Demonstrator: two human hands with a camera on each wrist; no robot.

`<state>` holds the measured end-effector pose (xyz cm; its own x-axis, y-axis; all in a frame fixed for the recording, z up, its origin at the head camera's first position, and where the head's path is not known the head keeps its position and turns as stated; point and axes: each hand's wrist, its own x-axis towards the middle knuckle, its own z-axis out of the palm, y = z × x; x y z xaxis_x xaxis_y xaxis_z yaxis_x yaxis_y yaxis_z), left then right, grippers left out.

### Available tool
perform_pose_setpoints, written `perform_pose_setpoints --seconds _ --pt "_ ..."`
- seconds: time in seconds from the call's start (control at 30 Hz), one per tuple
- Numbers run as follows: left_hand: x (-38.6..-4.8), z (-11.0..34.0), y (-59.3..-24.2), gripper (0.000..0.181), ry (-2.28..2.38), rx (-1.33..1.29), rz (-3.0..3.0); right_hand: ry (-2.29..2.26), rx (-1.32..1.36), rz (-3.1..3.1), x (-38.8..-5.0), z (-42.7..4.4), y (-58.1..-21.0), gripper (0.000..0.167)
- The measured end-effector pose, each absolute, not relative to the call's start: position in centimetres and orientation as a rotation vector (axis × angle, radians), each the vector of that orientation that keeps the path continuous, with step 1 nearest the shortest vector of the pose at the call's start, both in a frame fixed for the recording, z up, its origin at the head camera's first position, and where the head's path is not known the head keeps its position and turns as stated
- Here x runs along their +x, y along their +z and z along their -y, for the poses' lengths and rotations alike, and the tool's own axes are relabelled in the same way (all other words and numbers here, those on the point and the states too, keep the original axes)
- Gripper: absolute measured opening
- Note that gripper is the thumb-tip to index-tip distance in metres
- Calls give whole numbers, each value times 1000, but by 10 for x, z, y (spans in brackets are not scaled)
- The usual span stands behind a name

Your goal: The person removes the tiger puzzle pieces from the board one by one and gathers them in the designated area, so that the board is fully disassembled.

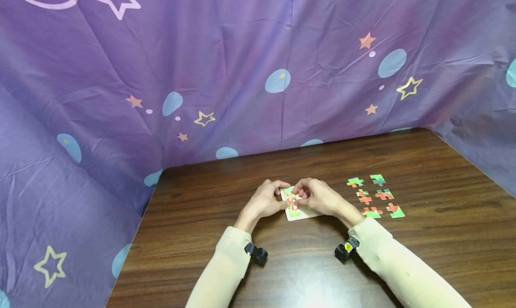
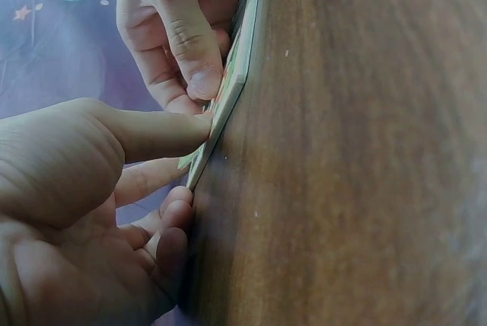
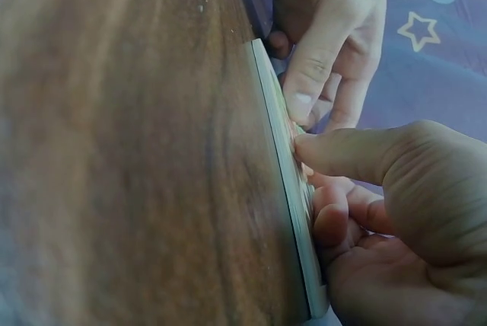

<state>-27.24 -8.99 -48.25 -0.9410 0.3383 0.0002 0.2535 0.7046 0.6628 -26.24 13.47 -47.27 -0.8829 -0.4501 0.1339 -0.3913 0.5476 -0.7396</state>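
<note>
A pale puzzle board [image 1: 305,214] lies on the table, with several colourful joined puzzle pieces [image 1: 294,211] on its left part. My left hand [image 1: 264,200] rests at the board's left edge, its straight thumb touching the pieces and its index finger near the top corner. Over the board from the right, my right hand [image 1: 320,198] pinches a puzzle piece at the board's surface between thumb and index finger; the fingers mostly hide that piece. In the left wrist view, the board [image 2: 242,71] is seen edge-on. Both thumbs meet near its surface in the right wrist view, beside the board edge [image 3: 283,166].
Several loose puzzle pieces [image 1: 378,179] in red, green and blue lie to the right, partly behind the right forearm. The brown wooden table [image 1: 193,245] ends at a purple patterned cloth [image 1: 242,75]. Black wrist cameras [image 1: 258,254] hang inside both sleeves.
</note>
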Motion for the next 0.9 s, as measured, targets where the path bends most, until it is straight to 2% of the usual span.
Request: perform_pose_setpoints --seconds 0.27,0.6,0.9 --pt "-280 89 -495 58 1014 434 -2798 -1274 -763 -2736 -263 -132 -476 23" --pt "-266 88 -474 54 1048 454 -2776 -1339 -772 -2795 -265 -129 -478 10" --pt "-266 88 -473 55 1035 473 -2796 -1356 -762 -2820 -265 -129 -477 11"
